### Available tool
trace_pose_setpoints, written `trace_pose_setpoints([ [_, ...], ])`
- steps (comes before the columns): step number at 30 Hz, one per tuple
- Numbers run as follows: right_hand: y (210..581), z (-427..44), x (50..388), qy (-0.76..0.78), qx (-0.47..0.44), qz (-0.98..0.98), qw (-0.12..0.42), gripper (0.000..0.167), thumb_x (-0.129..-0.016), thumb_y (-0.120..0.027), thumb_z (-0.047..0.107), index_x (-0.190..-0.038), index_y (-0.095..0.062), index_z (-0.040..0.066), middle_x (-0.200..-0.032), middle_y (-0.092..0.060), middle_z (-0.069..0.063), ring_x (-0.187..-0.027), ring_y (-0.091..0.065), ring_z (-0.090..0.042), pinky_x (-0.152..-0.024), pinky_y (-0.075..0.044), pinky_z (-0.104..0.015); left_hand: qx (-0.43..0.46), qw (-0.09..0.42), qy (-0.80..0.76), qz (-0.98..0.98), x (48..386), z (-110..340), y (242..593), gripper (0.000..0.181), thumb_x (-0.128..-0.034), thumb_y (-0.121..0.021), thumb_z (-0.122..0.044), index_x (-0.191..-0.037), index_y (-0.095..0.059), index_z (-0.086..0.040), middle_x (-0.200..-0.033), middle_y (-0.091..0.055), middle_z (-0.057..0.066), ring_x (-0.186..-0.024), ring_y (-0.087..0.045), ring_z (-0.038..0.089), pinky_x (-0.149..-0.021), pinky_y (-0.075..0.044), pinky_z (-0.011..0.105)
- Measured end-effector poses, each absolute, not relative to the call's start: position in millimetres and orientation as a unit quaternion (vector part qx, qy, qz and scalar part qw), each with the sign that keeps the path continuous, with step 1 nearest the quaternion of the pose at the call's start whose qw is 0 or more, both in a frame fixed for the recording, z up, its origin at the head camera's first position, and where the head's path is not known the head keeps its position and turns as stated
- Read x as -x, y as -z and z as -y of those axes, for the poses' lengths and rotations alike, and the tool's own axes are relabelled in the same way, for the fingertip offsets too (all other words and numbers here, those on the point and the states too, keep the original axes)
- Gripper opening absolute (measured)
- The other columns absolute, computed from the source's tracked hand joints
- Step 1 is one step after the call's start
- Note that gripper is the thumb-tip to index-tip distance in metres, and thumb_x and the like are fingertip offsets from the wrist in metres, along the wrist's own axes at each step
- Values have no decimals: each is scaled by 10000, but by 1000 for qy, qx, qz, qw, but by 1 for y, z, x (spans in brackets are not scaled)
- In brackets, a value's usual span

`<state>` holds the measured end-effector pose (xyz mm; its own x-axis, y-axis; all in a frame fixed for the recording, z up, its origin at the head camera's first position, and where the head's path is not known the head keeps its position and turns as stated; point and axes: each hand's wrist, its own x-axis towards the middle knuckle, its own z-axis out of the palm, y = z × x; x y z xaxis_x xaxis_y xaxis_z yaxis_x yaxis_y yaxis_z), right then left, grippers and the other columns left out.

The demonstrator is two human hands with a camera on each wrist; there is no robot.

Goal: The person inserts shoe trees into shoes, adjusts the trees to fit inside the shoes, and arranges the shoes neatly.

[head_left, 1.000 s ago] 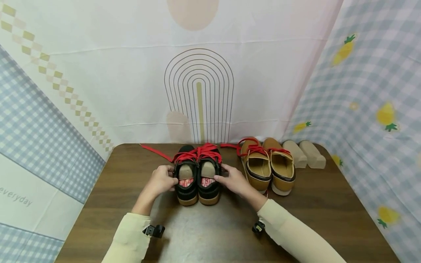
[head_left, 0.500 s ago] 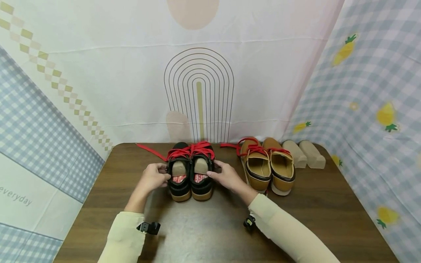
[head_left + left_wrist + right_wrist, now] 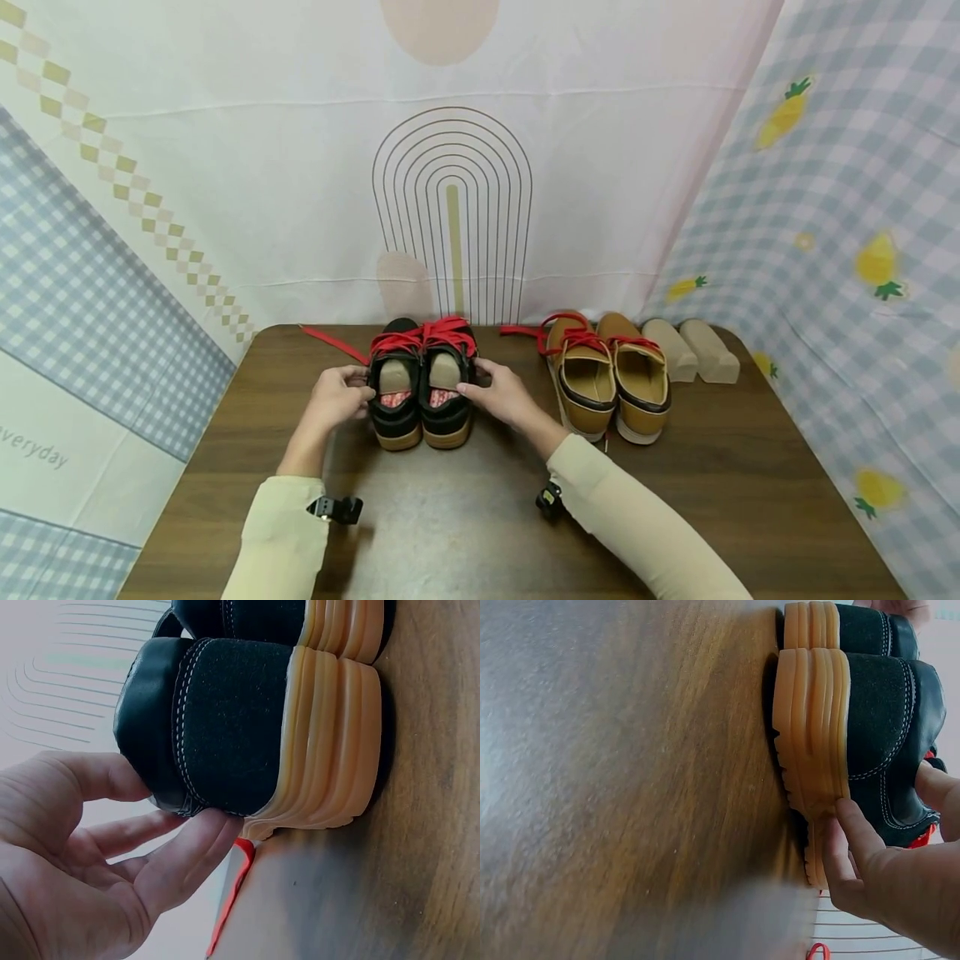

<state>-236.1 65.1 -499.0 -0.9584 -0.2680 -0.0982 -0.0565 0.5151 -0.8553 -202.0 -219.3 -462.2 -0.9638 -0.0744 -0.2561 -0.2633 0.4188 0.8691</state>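
Two black shoes with tan soles and red laces stand side by side on the table, heels toward me. My left hand (image 3: 333, 397) grips the left black shoe (image 3: 397, 422), with the thumb at its collar and fingers along its outer side. My right hand (image 3: 507, 393) holds the right black shoe (image 3: 447, 418) likewise; in the right wrist view, fingers touch the tan sole (image 3: 810, 727). A beige block sits inside each shoe, above a red-patterned insole (image 3: 395, 400). The shoes' toes are partly hidden by the laces.
A pair of brown shoes (image 3: 588, 415) with red laces stands to the right on the wooden table (image 3: 450, 533). Two beige blocks (image 3: 708, 354) lie at the back right corner. A loose red lace (image 3: 333, 342) stretches left along the back. A patterned cloth (image 3: 315, 208) hangs behind.
Both hands have moved the black shoes together left and slightly back, toward the rear edge of the table. The brown shoes and loose blocks have stayed in place.
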Motion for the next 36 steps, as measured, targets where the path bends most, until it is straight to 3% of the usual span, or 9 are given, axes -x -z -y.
trace_pose_setpoints([
  [12,502,-54,242,500,88,-855,105,666,-958,-737,319,-1509,-504,26,-1420,-608,-218,-1363,-540,-354,-1129,-434,-508,114,75,-521,-842,211,225,463,449,-951,-590,0,-1394,-570,76,-1253,-647,283,-665,-608,106,-586,-563,267],
  [23,506,-52,242,500,78,-857,100,679,-957,-735,345,-1518,-498,43,-1443,-597,-212,-1385,-525,-352,-1138,-426,-506,104,77,-512,-849,216,228,465,481,-961,-592,7,-1435,-544,72,-1312,-629,312,-630,-616,118,-609,-575,305],
  [30,506,-52,243,531,61,-838,113,699,-945,-754,328,-1525,-485,45,-1452,-586,-210,-1229,-648,-312,-944,-567,-416,89,75,-518,-847,217,227,466,499,-962,-591,25,-1448,-513,102,-1323,-607,349,-644,-605,106,-612,-574,306],
  [36,505,-53,245,555,49,-820,130,700,-955,-746,294,-1542,-457,44,-1485,-553,-216,-1033,-731,-240,-805,-600,-301,93,73,-512,-851,220,226,466,504,-961,-594,15,-1453,-517,93,-1331,-613,342,-646,-608,96,-627,-584,314],
])
